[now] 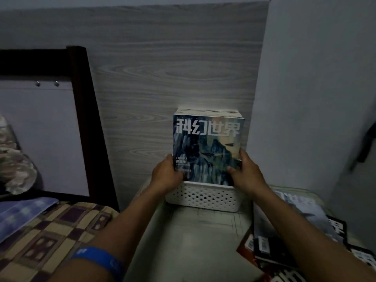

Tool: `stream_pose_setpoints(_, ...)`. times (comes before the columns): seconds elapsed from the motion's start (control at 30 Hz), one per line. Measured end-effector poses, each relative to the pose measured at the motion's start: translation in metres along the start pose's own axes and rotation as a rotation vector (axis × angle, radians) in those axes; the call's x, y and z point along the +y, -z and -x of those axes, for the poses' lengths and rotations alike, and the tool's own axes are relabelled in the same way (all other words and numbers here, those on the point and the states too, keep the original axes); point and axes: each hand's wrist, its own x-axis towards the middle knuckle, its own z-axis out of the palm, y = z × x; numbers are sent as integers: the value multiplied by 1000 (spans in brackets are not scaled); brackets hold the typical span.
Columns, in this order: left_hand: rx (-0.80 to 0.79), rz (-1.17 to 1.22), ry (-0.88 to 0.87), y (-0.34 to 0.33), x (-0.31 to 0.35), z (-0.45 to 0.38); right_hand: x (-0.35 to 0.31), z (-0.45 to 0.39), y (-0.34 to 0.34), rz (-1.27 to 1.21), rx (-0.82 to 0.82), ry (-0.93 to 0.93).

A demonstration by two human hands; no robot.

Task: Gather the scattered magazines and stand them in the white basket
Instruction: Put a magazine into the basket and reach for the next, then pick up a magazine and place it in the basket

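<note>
Two hands grip one upright stack of magazines (207, 147), its lower edge inside the white basket (203, 197). Left hand (165, 174): fingers curled round the stack's left edge, thumb on the front cover. Right hand (247, 171): closed on the right edge, thumb on the cover. Front cover is blue-green with large white characters; page edges of further issues show behind it. Stack stands near-vertical against the wood-grain wall panel (162, 78). Basket is perforated and sits at the back of the pale tabletop (199, 241). More magazines (301, 231) lie flat and overlapping at the tabletop's right side, apart from the basket. Blue wristband (99, 261) on the left forearm. Bed with patterned cover (50, 226) at left.
</note>
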Motion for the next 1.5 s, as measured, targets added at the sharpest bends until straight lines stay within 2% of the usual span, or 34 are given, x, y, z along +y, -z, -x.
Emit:
stream_pose_setpoints(0.1,107,163,-105,-5,9,39,-2,41,21,-128,66,-28)
stream_pose_setpoints(0.17,199,106,-169,-14,2,78,9,82,40,-69,91,20)
stream_pose_setpoints(0.2,190,39,-211,-19,-1,103,17,107,51,-26,74,23)
stream_pose_setpoints(0.27,44,-106,-263,-30,0,143,36,154,74,94,-21,21)
stream_pose_setpoints(0.37,-202,-303,-162,-45,26,179,50,202,107,412,-204,101)
stream_pose_setpoints(0.43,-274,-503,-105,-55,43,201,51,220,133,607,-221,131)
stream_pose_setpoints(0.5,-313,-674,-119,-67,49,222,54,233,161,767,-287,-9)
stream_pose_setpoints(0.57,-369,-652,-59,-72,50,240,60,250,181,811,-446,-240)
stream_pose_setpoints(0.63,-429,-350,128,-66,52,243,65,266,187,747,-483,-345)
stream_pose_setpoints(0.7,-470,32,300,-59,53,243,61,280,179,606,-437,-385)
stream_pose_setpoints(0.83,-470,520,465,-51,51,262,44,304,142,337,-370,-314)
stream_pose_setpoints(0.9,-418,631,439,-45,47,279,39,314,127,291,-346,-269)
stream_pose_setpoints(0.97,-298,661,330,-31,45,289,34,315,117,250,-297,-256)
stream_pose_setpoints(1.0,-255,712,270,-21,48,290,30,312,115,148,-272,-279)
stream_pose_setpoints(1.07,-210,826,121,8,64,284,12,298,111,-235,-241,-280)
stream_pose_setpoints(1.13,-155,870,-35,41,86,271,-16,278,113,-513,-183,-167)
stream_pose_setpoints(1.27,-32,675,-316,90,105,249,-65,244,106,-590,-28,74)
stream_pose_setpoints(1.37,-10,506,-274,98,78,241,-66,233,77,-547,-17,78)
stream_pose_setpoints(1.43,-12,404,-185,90,43,243,-54,233,51,-496,-66,46)
stream_pose_setpoints(1.5,-23,275,-169,76,9,252,-37,237,32,-473,-103,4)
